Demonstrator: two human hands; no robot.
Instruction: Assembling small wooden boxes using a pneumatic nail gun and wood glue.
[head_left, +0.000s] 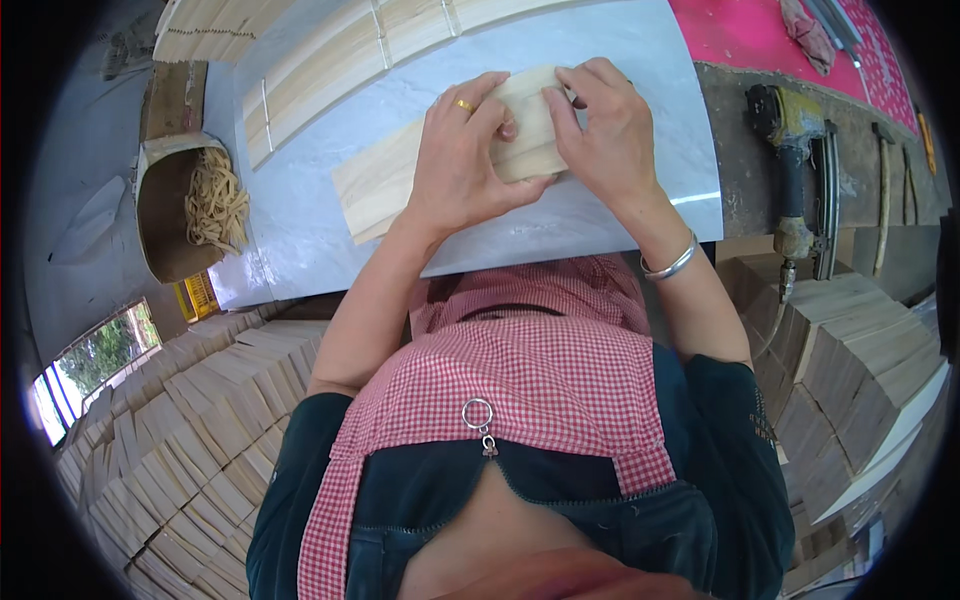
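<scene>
A pale wooden board (385,182) lies slantwise over the grey marbled tabletop (620,215) in front of me; whether it is one piece or several thin ones together, I cannot tell. My left hand (462,150) is closed around its middle, thumb along the near edge and fingers curled over the top. At the board's far right end, my right hand (608,125) grips it with bent fingers and thumb. Part of the board is hidden under both hands. Beyond it lie long bundles of pale wooden slats (325,95), with narrow bands across them.
On the left, an open box (150,215) holds a tangle of tan rubber bands (215,205). A nail gun (793,150) and a hammer (884,190) lie on the right-hand bench. Stacked wooden pieces stand at lower left (215,450) and right (860,350). Pink cloth (735,35) covers the far right.
</scene>
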